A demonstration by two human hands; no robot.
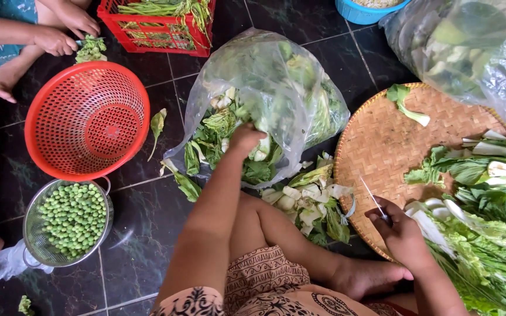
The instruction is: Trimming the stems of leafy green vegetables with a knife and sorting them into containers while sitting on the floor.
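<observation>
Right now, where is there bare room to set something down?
Bare weave on the round woven tray, left of its greens. Dark floor between the pea strainer and the knee. Crowded around the plastic bag, where the left hand reaches.

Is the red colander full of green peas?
No, the red colander is empty; the green peas sit in the metal strainer just below it on the dark tiled floor.

Reds, greens and woven tan around you

Your colander (86, 120) and crate (153, 26) are red, the peas (72, 217) pale green, the tray (382, 146) tan basket-weave, the floor (147, 234) black marbled tile, the tub (364, 11) blue, your skirt (265, 275) brown with dark print.
</observation>
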